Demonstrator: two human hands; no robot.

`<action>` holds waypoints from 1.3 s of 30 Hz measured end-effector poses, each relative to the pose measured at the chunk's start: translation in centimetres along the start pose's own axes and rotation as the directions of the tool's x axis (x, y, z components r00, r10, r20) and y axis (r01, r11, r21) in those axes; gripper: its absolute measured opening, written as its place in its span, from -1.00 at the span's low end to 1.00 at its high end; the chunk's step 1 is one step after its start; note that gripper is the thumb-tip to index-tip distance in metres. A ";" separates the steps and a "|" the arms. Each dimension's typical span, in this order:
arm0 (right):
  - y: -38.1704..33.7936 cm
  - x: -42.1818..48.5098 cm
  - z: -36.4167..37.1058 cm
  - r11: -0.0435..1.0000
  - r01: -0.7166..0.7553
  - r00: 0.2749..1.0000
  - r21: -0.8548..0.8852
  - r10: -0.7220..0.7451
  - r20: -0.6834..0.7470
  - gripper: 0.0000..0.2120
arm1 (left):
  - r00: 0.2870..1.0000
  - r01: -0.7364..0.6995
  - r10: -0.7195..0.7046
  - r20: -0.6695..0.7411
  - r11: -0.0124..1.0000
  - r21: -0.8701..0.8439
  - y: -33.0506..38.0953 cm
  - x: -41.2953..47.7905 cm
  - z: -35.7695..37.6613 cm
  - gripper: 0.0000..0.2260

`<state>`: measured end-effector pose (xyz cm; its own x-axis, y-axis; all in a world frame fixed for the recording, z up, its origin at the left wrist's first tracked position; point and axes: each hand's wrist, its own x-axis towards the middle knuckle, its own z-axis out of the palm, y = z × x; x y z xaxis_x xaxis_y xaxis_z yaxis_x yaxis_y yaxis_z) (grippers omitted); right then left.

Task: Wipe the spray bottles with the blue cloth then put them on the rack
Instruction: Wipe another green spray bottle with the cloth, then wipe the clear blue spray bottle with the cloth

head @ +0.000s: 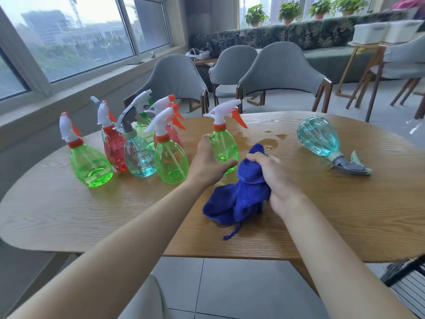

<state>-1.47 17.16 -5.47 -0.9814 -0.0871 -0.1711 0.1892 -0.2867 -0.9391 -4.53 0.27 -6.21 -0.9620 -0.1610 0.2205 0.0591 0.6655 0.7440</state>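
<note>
My left hand (208, 161) is wrapped around the lower body of an upright green spray bottle (224, 143) with a white and orange trigger head, at the middle of the wooden table (345, 215). My right hand (273, 180) grips a bunched blue cloth (241, 196) just right of that bottle; the cloth's loose end lies on the table. Several more spray bottles, green, red and pale blue, stand in a cluster (138, 148) at the left. A teal bottle (322, 140) with a grey head lies on its side at the right.
Small puddles of water (271, 141) lie on the table behind the cloth. Grey chairs (280, 74) stand beyond the far edge. A dark wire rack (404, 272) shows at the lower right, below the table edge. White baskets (386, 31) sit on a side table far right.
</note>
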 end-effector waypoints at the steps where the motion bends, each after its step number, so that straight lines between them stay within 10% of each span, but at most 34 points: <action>1: -0.1 0.2 -0.2 1.000 0.003 1.000 0.021 -0.003 0.003 -0.88 | 1.000 0.021 -0.021 -0.014 1.000 0.006 -0.1 0.6 0.0 -0.26; 12: -0.2 1.0 -1.8 0.975 -0.083 0.994 0.204 0.068 0.081 -0.64 | 0.974 0.226 -0.225 -0.025 0.974 0.020 -0.6 1.8 -0.9 -0.02; 18: -0.4 1.0 -2.3 0.966 0.034 0.993 0.256 -0.062 0.103 -0.51 | 0.992 0.048 -0.051 -0.119 0.998 -0.032 2.3 -4.7 -0.1 -0.43; 22: -0.6 -0.2 -1.9 0.953 0.149 0.977 0.263 -0.183 0.108 -0.36 | 0.987 0.146 -0.125 0.097 0.958 -0.246 4.1 -5.4 -0.2 -0.44; 28: -0.9 -1.0 -2.2 0.915 0.369 0.921 -0.163 -0.384 -0.071 -0.48 | 0.970 0.226 -0.153 0.189 0.853 -0.470 5.0 -4.2 -0.5 -0.86; 39: -2.6 -1.6 -4.6 0.637 0.319 0.844 -0.702 -0.528 -0.095 -0.76 | 0.995 0.082 -0.097 -0.022 0.927 -0.367 8.2 -1.9 -0.7 -0.92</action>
<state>-0.52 22.43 -4.10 -0.9312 0.1684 0.3234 -0.2161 0.4594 -0.8615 -2.04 5.50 -0.10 -0.9572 -0.2404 0.1610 0.0736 0.3357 0.9391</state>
